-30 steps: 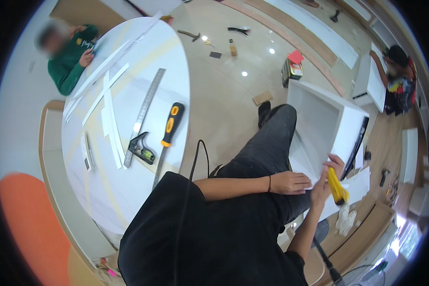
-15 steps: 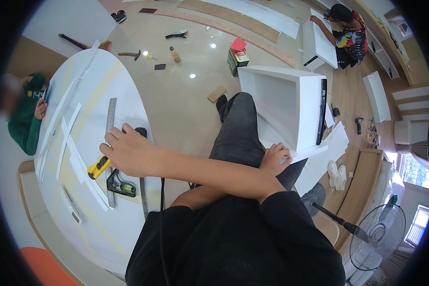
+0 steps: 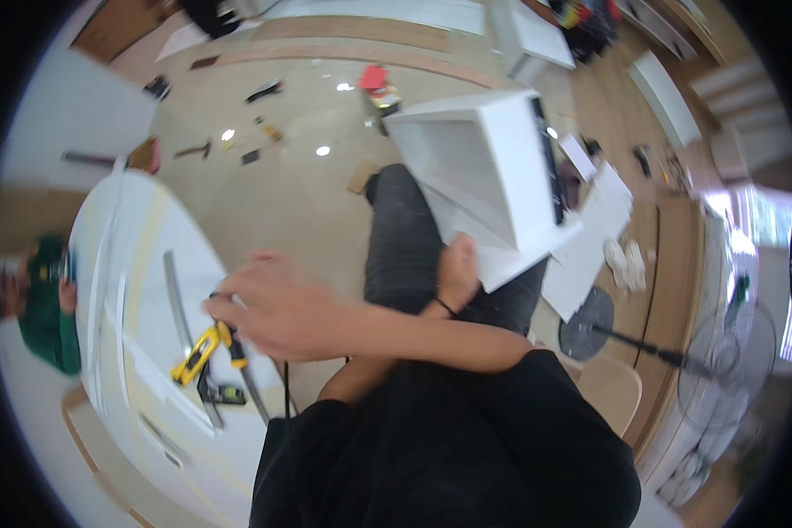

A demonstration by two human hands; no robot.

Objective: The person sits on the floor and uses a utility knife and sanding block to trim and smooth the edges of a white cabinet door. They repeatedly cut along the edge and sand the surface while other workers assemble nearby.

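Observation:
My forearms cross, the right one on top. My right hand (image 3: 277,308) is above the edge of the white oval table (image 3: 141,229) on my left, smeared by motion. Just below its fingers are a yellow-and-black utility knife (image 3: 195,356) and a short black-and-yellow piece (image 3: 231,348); whether the hand touches either is unclear. A combination square's head (image 3: 222,393) lies beside them, near its steel rule (image 3: 176,290). My left hand (image 3: 458,275) is closed on the near edge of an open white box (image 3: 528,167), which leans over my thigh.
White strips (image 3: 119,326) lie on the table. A person in green (image 3: 48,299) sits at its far left; another person (image 3: 585,26) is at the upper right. On the floor are a hammer (image 3: 194,150), a tin (image 3: 383,99) and white panels (image 3: 590,238). A fan (image 3: 722,361) stands right.
My right hand has drawn back toward me, off the knife. My left hand has shifted along the box's edge, and the box sits more tilted. The whole view has swung.

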